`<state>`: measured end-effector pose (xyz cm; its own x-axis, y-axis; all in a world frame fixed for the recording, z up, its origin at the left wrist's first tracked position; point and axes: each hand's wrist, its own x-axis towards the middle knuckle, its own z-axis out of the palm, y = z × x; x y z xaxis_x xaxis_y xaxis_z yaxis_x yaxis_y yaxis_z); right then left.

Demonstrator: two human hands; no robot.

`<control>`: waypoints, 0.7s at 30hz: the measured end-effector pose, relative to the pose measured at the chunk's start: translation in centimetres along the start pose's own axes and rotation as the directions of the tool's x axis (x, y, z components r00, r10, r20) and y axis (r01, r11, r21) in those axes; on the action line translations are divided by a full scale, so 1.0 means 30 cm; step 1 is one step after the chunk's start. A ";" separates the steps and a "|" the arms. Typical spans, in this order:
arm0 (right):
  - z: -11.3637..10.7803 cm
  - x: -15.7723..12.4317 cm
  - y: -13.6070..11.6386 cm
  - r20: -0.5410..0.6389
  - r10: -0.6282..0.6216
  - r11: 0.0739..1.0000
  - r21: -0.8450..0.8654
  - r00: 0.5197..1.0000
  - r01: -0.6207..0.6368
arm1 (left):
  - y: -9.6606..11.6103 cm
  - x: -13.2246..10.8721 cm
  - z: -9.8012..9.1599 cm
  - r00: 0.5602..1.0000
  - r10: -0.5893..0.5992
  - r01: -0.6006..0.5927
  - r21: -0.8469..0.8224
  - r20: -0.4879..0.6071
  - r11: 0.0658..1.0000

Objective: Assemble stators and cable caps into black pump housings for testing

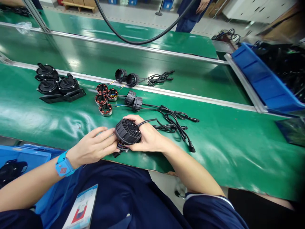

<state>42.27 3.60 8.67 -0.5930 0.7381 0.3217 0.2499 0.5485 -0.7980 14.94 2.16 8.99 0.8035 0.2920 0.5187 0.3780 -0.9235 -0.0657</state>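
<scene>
Between my hands is a black ribbed motor housing (128, 131) with a patterned top and a black cable. My right hand (150, 135) wraps round its right side, thumb and fingers on the rim. From the left, my left hand (94, 146) presses its closed fingers against the housing's side; a blue band (64, 164) circles that wrist. Some metal and a dark part show below the housing, mostly hidden. Just beyond my hands lie several copper-wound stator rings (105, 109), wired to black ribbed caps (137, 103) with coiled cables (175, 119).
Several black pump-like bodies (68, 83) stand at the left of the green bench (221, 143). A metal rail (190, 95) runs behind. Blue bins flank me: one bin (267, 79) at right, another bin (26, 152) at lower left. A thick cable (143, 42) hangs overhead; a person (188, 14) stands beyond.
</scene>
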 end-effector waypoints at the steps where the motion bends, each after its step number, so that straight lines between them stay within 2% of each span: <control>1: 0.000 0.001 0.003 0.003 0.015 1.000 0.003 1.000 -0.015 | -0.012 0.001 0.000 1.000 -0.007 0.007 -0.002 0.016 1.000; 7: -0.004 0.014 0.008 0.001 0.041 0.999 0.005 0.999 -0.041 | -0.036 0.016 0.028 0.999 -0.031 0.032 -0.056 0.018 0.998; 12: -0.053 0.018 -0.031 0.104 0.042 0.999 -0.013 0.994 -0.041 | -0.003 0.035 0.041 1.000 -0.020 0.021 -0.024 0.020 0.999; 16: -0.091 -0.004 -0.081 0.183 0.094 0.993 -0.088 0.979 -0.079 | -0.009 -0.002 -0.003 0.996 -0.018 0.017 -0.005 -0.093 1.000; 19: -0.098 -0.020 -0.114 0.208 0.161 0.980 -0.152 0.965 -0.131 | -0.019 0.012 -0.060 0.951 -0.182 0.170 -0.072 -0.250 0.983; 21: -0.091 -0.026 -0.126 0.210 0.175 0.974 -0.182 0.962 -0.138 | -0.007 0.067 -0.084 0.924 -0.287 0.273 -0.090 -0.251 0.958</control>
<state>43.87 2.03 12.84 -0.6870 0.7239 0.0626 0.4645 0.5038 -0.7283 15.32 2.31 12.19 0.5188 0.4722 0.7127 0.5400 -0.8272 0.1550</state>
